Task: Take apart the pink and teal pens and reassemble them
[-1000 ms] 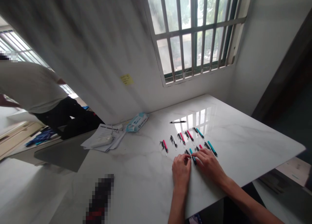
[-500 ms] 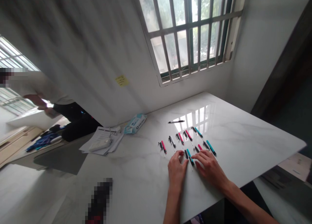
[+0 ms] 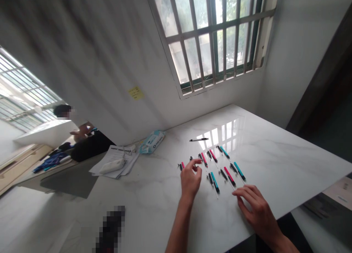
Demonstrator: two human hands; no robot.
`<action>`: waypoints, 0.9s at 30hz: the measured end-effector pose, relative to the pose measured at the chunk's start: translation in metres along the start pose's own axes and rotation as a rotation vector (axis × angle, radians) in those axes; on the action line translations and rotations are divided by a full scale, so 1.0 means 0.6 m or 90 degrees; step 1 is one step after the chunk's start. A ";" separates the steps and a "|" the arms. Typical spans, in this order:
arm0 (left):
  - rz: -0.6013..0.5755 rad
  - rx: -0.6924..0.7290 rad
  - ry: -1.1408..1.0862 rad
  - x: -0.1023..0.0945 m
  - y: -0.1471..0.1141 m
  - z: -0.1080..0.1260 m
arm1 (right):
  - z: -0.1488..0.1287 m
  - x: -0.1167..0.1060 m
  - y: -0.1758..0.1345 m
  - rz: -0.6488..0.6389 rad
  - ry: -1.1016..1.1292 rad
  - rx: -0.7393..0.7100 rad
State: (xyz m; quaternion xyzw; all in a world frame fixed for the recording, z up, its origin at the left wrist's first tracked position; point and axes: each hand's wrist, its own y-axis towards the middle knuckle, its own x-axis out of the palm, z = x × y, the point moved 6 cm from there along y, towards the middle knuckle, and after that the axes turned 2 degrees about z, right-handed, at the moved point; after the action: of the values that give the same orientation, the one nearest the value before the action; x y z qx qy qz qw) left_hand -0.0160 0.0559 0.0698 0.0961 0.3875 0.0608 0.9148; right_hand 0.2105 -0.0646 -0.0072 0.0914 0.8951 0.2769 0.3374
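Disassembled pens lie in small groups on the marbled white table, each with a coloured barrel, a black part and a thin refill. My left hand is over the left groups, fingers curved and thumb apart, partly hiding a red barrel and a neighbouring pen group. My right hand rests low near the front, fingers extended, close to the refill end below a red barrel. Between the hands lies a teal barrel beside its black part. Another teal barrel is farther right.
A whole pen lies behind the groups. To the left are a wipes pack and papers with a white object on top. A barred window is above. Another person sits at the far left.
My left hand has moved left and up from the front teal pen parts. My right hand has drawn back to the right and down, uncovering the red pen parts.
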 end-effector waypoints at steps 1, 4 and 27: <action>0.011 0.022 0.036 -0.002 0.033 0.009 | -0.001 0.002 0.000 0.001 0.001 0.002; -0.001 0.112 0.151 0.024 0.140 0.028 | -0.002 0.008 0.003 -0.003 0.003 0.004; 0.055 0.119 0.078 -0.054 0.048 0.007 | -0.007 -0.014 0.010 0.030 0.040 0.026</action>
State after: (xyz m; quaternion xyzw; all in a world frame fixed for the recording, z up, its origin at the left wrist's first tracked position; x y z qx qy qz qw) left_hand -0.0365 0.0776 0.1015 0.1938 0.4419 0.0697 0.8731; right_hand 0.2139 -0.0646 0.0032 0.1102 0.9084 0.2690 0.3005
